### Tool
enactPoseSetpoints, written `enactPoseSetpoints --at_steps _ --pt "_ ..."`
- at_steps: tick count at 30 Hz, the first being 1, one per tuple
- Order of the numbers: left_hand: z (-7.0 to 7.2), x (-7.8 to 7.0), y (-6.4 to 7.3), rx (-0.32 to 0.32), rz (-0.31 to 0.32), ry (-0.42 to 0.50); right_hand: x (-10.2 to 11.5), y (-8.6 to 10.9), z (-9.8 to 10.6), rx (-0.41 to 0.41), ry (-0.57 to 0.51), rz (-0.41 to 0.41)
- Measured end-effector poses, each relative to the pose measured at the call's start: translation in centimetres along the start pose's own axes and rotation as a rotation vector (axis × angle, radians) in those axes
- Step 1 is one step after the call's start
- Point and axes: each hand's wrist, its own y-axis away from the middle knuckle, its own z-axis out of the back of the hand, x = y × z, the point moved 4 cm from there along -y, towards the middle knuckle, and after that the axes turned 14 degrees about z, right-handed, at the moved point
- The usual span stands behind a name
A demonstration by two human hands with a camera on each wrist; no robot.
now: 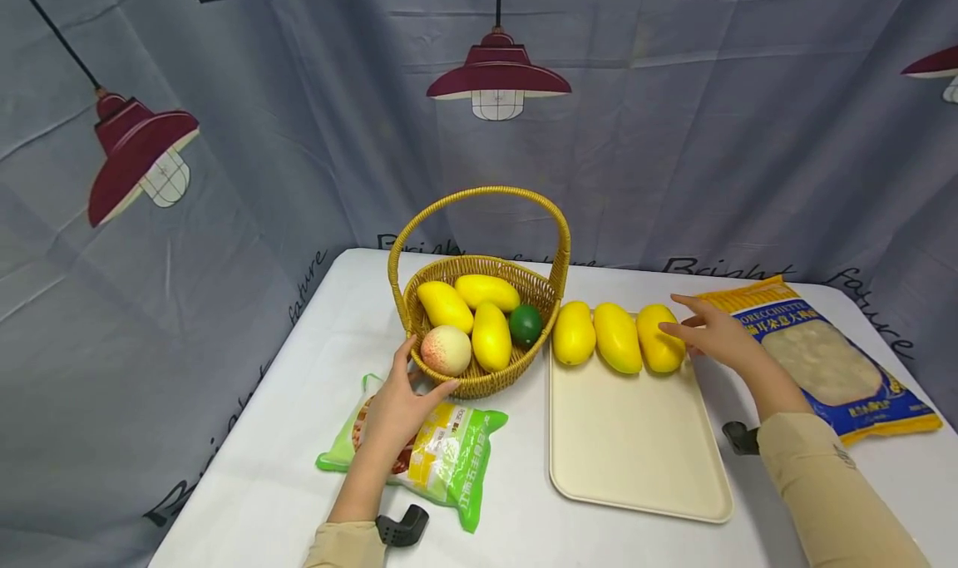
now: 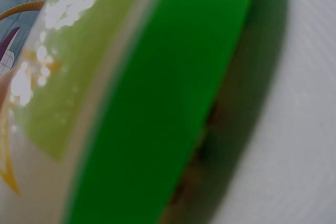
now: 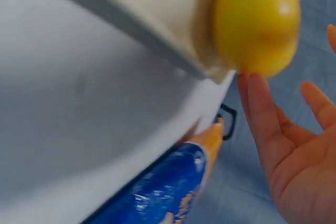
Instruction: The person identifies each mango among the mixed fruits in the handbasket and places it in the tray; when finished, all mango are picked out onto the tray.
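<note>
A woven basket holds several yellow mangoes, a peach and a dark green round fruit. Against its front left side rests my left hand, thumb and fingers spread along the wall. To the right, three mangoes lie in a row at the far end of a cream tray. My right hand is at the rightmost mango, fingers extended; in the right wrist view its fingertips touch that mango. The left wrist view hides the left hand's contact with the basket.
Under my left forearm lies a green-and-white food bag, which fills much of the left wrist view. A blue and yellow pasta bag lies right of the tray, beside my right arm. A grey curtain hangs behind the white table.
</note>
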Motion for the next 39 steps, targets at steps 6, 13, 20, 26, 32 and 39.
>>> enactPoseSetpoints --at_steps 6,13,20,26,32,39 --pt "-0.1 0.1 -0.1 -0.006 0.005 -0.008 1.6 0.4 1.1 -0.069 -0.001 0.012" --pt "-0.1 0.2 -0.2 -0.018 -0.005 -0.023 5.7 0.6 1.2 -0.104 -0.020 0.071" --pt "-0.1 0.2 -0.2 -0.013 -0.003 -0.009 10.2 0.0 -0.7 -0.092 -0.035 0.157" --pt "-0.1 0.2 -0.2 -0.019 -0.004 -0.018 13.5 -1.4 -3.8 -0.052 -0.119 0.219" --pt "0.1 0.2 -0.1 -0.030 -0.008 -0.023 17.0 -3.4 -7.2 -0.013 -0.108 0.271" --pt "-0.1 0.2 0.0 -0.025 0.009 -0.019 19.5 -5.5 -10.8 0.042 -0.029 0.273"
